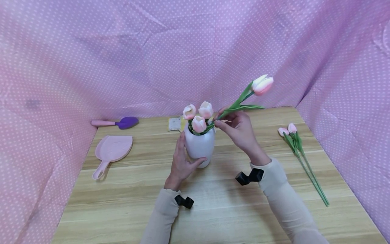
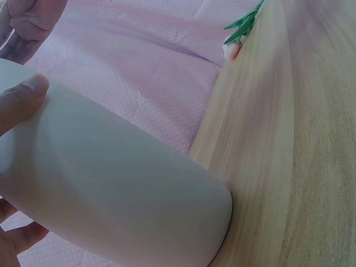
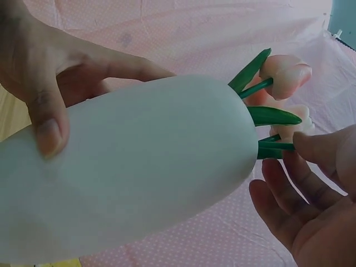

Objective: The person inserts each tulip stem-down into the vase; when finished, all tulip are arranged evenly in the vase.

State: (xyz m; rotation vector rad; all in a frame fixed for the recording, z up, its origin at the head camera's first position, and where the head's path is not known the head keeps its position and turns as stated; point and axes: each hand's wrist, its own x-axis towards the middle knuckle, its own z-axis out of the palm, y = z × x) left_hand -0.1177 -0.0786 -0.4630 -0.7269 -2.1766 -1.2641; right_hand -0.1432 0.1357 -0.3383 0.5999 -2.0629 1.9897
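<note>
A white vase [image 1: 199, 147] stands on the wooden table with several pink-and-white artificial tulips [image 1: 199, 124] in its mouth. My left hand [image 1: 181, 164] grips the vase from the left, its thumb across the near side. At the vase's right rim, my right hand [image 1: 239, 130] pinches the green stem of another tulip [image 1: 262, 84], whose bloom leans up and to the right. In the right wrist view, thumb and fingertips hold that stem [image 3: 278, 146] right beside the vase mouth. The left wrist view shows the vase base [image 2: 206, 222] down at the tabletop.
Two tulips [image 1: 292, 128] lie on the right side of the table [image 1: 122, 210]. To the left are a pink dustpan [image 1: 114, 148] and a purple trowel [image 1: 128, 122] with a pink handle. A small packet [image 1: 175, 124] lies behind the vase. Pink dotted cloth [image 1: 182, 51] surrounds the table.
</note>
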